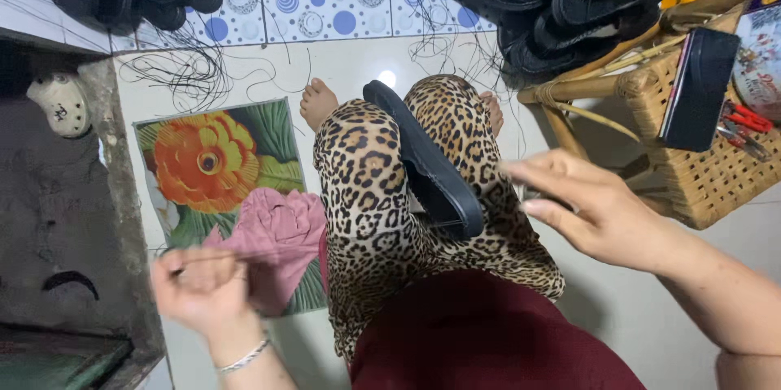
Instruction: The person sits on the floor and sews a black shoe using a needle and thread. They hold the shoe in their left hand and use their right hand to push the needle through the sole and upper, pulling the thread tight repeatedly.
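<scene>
Seen at frame centre: a black rubber sandal sole (pixel 423 164), resting on leopard-print trouser legs (pixel 366 195), long axis running from upper left to lower right. Lay tilted along the lap, toe end up near the bare feet (pixel 319 101), heel end low toward the wearer's body.

Right hand (pixel 594 203), at centre right of the frame, sat just beside the sole's lower end, fingers stretched leftward toward it, loosely spread and gripping nothing visible; contact with the sole could not be made out. Clearly the nearer of the two hands.

Left hand (pixel 203 284), at lower left, well apart from the sole, blurred, pinched on what looked like a thin dark thread (pixel 220 256) drawn out toward the right; a silver bracelet (pixel 244 356) on the wrist. Sole therefore lay up and to the right of the left hand, immediately left of the right hand.

Around: a pink crumpled cloth (pixel 277 231) on a flower-printed mat (pixel 211 166) at left, loose black threads (pixel 187 69) on the tiled floor (pixel 358 61), a heap of black sandals (pixel 569 8) at upper right, a woven cane stool (pixel 700 170) at right carrying a black rectangular block (pixel 698 89) and red-handled pliers (pixel 744 120).
</scene>
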